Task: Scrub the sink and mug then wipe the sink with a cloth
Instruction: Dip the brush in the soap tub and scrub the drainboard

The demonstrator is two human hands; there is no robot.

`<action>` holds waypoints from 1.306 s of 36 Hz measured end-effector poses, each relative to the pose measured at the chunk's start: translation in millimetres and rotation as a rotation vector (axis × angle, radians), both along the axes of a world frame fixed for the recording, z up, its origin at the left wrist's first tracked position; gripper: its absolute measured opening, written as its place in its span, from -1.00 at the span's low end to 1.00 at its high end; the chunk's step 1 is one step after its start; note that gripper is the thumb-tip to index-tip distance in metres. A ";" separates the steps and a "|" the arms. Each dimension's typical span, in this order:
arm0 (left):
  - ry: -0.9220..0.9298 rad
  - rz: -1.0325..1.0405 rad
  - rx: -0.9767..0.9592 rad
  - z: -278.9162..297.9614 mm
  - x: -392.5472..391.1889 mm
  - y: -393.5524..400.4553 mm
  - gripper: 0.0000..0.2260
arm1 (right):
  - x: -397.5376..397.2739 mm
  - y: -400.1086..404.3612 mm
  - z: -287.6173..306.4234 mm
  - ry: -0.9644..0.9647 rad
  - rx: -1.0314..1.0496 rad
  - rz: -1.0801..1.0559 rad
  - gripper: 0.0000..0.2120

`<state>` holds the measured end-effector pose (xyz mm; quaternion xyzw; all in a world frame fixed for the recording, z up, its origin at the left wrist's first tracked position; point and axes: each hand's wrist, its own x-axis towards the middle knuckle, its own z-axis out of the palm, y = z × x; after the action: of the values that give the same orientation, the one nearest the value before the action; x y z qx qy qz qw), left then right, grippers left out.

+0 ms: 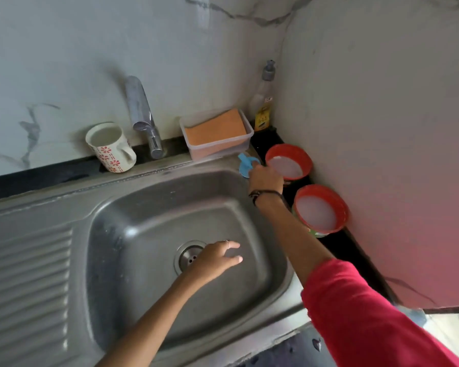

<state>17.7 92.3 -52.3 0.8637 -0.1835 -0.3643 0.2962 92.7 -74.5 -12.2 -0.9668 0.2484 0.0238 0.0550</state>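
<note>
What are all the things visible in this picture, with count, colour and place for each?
sink: 1, steel, centre, drainboard at its left
drain: 1, steel, sink bottom, partly behind the left hand
tap: 1, chrome, behind the sink
mug: 1, white with red flowers, left of the tap
box: 1, clear, right of the tap
sponge: 1, orange, in the box
bottle: 1, clear, yellow label, back corner
tubs: 2, red rims, pale contents, right counter
blue thing: 1, sink's back right rim
left hand: open, over the drain
right hand: on the blue thing; grip unclear
</note>
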 end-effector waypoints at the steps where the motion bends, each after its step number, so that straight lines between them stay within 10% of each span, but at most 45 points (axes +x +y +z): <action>1: 0.001 0.007 0.008 1.3 -2.5 2.8 -0.63 | 0.4 0.2 0.0 -0.007 0.007 0.000 -0.68; 13: -0.017 -0.103 0.023 2.9 -32.7 11.1 -0.50 | -176.2 44.7 -12.5 0.075 0.067 -0.151 -0.60; 47: -0.168 -0.198 0.093 30.8 -148.0 58.7 -0.39 | -270.3 16.9 18.0 -0.026 0.317 -0.347 -0.65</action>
<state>-130.3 151.0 -21.5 0.8816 -0.2749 -0.3261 0.2020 -177.6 -57.6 5.8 -0.8891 0.4033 0.0404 0.2126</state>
